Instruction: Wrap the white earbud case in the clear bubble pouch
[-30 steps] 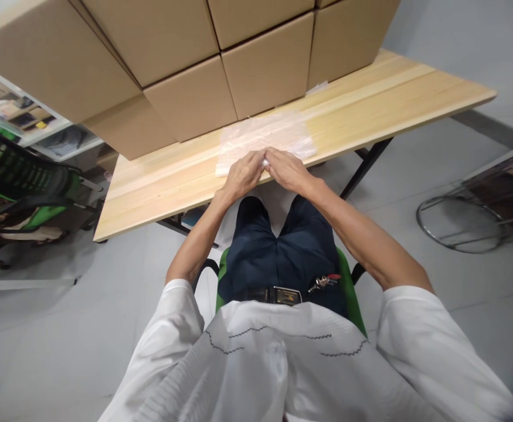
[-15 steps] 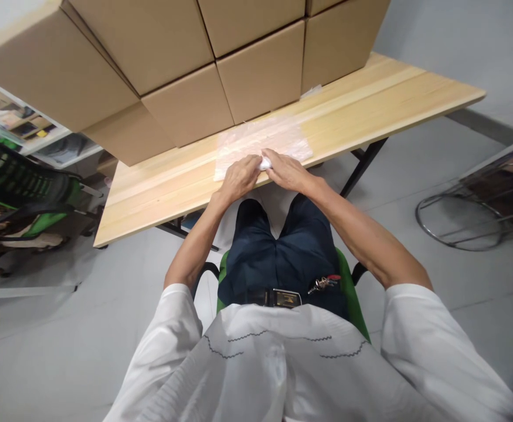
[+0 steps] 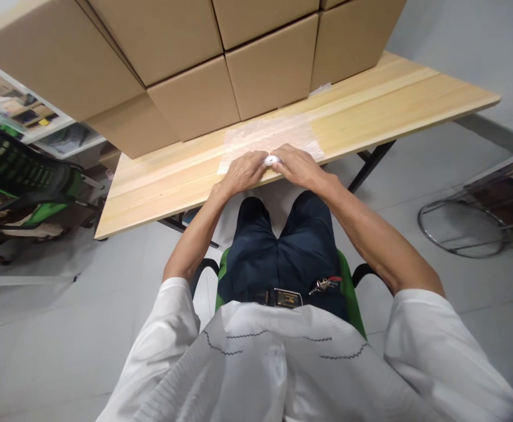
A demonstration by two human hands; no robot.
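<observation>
A small white rounded object with a dark mark on its face sits between my two hands, at the table's near edge. My left hand grips it from the left, and my right hand has its fingers closed on the other side. Most of the object is hidden by my fingers, so its kind does not show. Beneath and behind my hands a thin clear plastic sheet lies flat on the wooden table.
Stacked cardboard boxes line the back of the table. On the left are a black and green chair and a white shelf with things on it. A round metal ring of a stand is on the right, above the floor.
The white object has turned between my fingers, and its dark mark now shows. Both hands have stayed near the table's edge. The whole view has shifted slightly.
</observation>
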